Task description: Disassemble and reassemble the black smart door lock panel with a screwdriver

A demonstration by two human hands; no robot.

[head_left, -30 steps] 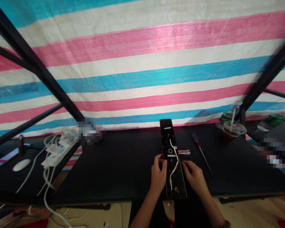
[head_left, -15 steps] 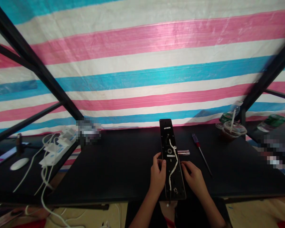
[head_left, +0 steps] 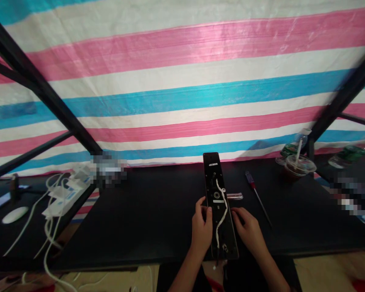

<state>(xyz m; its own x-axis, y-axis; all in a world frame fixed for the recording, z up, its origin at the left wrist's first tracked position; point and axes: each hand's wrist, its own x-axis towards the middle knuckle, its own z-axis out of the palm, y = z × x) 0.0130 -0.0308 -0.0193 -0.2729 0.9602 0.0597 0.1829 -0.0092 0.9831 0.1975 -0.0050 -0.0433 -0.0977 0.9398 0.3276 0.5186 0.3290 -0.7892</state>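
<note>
A long, narrow black panel (head_left: 211,182) lies lengthwise in front of me, its near end at the table's front edge. A white cable (head_left: 224,209) runs along its face, and a thin dark lead with a small white plug (head_left: 214,267) hangs off the near end. My left hand (head_left: 202,225) grips the panel's left edge, thumb on top and fingers against the side. At the right edge, my right hand (head_left: 248,227) is closed with its fingertips at the panel; the far side of those fingers is hidden. A small clear packet (head_left: 235,196) lies just beyond my right hand.
A screwdriver (head_left: 258,198) lies right of the panel. Farther right stand a lidded plastic cup with a straw (head_left: 299,166) and a bottle (head_left: 288,150). On the left are a white power strip (head_left: 61,198) with cables and a white mouse (head_left: 15,215). Striped sheeting (head_left: 182,97) hangs behind.
The view has shifted slightly, so the items on the left sit farther left. Both hands stay at the panel's edges with hardly any movement.
</note>
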